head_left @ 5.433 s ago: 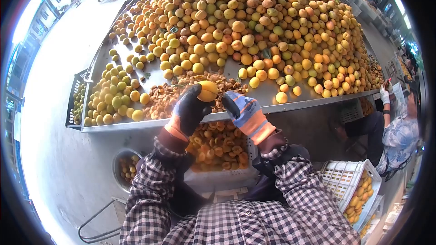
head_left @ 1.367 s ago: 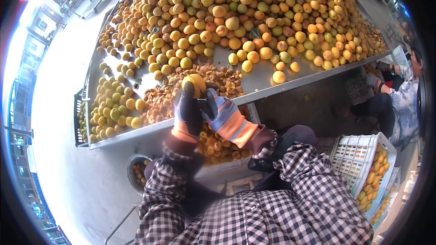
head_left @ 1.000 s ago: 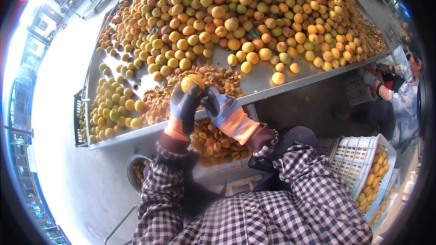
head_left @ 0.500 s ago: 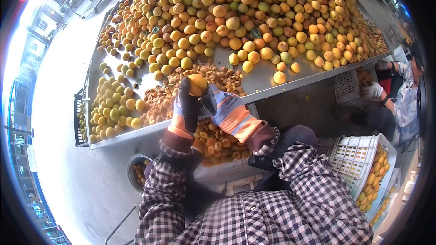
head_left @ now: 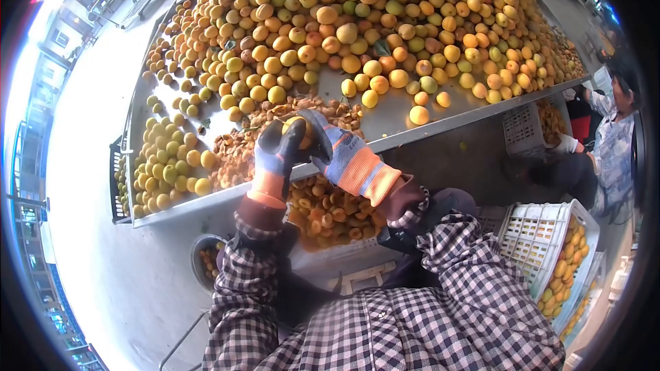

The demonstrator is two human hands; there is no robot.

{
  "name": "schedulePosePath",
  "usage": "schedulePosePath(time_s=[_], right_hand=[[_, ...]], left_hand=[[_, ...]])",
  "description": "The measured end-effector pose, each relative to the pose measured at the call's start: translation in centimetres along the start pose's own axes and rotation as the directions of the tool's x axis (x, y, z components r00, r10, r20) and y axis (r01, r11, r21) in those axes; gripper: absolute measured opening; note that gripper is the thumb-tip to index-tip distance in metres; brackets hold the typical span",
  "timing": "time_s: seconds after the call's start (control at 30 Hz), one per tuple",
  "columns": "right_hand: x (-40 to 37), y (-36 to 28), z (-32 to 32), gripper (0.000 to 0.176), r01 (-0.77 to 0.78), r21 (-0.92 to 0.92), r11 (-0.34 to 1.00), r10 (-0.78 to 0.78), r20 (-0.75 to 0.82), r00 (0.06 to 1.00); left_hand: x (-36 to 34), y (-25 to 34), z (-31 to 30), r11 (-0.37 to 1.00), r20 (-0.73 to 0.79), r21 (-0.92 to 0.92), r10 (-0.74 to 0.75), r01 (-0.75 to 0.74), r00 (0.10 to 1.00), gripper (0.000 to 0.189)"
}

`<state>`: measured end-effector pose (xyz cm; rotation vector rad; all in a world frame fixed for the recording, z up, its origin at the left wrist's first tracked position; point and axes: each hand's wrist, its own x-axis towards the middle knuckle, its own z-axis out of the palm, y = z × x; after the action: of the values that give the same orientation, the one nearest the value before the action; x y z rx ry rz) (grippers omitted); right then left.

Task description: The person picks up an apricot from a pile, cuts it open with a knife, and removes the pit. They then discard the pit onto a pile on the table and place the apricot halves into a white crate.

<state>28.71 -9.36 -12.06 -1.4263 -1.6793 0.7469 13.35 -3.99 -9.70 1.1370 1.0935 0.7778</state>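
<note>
My left hand [head_left: 275, 151], in a grey and orange glove with dark fingers, is closed around a yellow-orange apricot [head_left: 295, 126]. My right hand [head_left: 335, 150], gloved alike, presses its closed fingers on the same fruit from the right, covering much of it. Whether a small tool sits in the right fingers is hidden. Just beyond both hands, a heap of brownish apricot pieces [head_left: 237, 154] lies along the front of the metal table [head_left: 395, 118]. Below my wrists, a container holds split apricot halves [head_left: 330, 213].
A large pile of whole apricots [head_left: 385, 7] covers the back of the table. More apricots [head_left: 165, 165] lie at the front left. A metal bucket [head_left: 199, 261] stands below left. White crates [head_left: 540, 233] stand at right, near another person [head_left: 608, 137].
My right hand has closed in over the apricot, which shows less now. Both hands have shifted slightly. At the right, the other person's arms have moved.
</note>
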Motion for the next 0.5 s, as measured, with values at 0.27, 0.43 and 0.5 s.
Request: schedulePosePath(time_s=[0.27,0.43,0.5], right_hand=[[0.7,-0.3,-0.2,0.071,0.125,0.113,0.986,-0.129,0.023,0.991],[0.6,0.2,0.5,0.072,0.14,0.448,0.883,-0.169,0.025,0.985],[0.3,0.0,0.3,0.073,0.125,0.451,0.884,-0.16,0.04,0.986]], left_hand=[[0.9,-2.9,-1.0,0.913,0.077,0.161,0.367,-0.375,0.927,0.048],[-0.4,-2.1,-1.1,0.903,0.079,0.068,0.419,-0.425,0.904,0.047],[-0.8,-2.0,-1.1,0.905,0.079,0.049,0.419,-0.423,0.905,0.046]])
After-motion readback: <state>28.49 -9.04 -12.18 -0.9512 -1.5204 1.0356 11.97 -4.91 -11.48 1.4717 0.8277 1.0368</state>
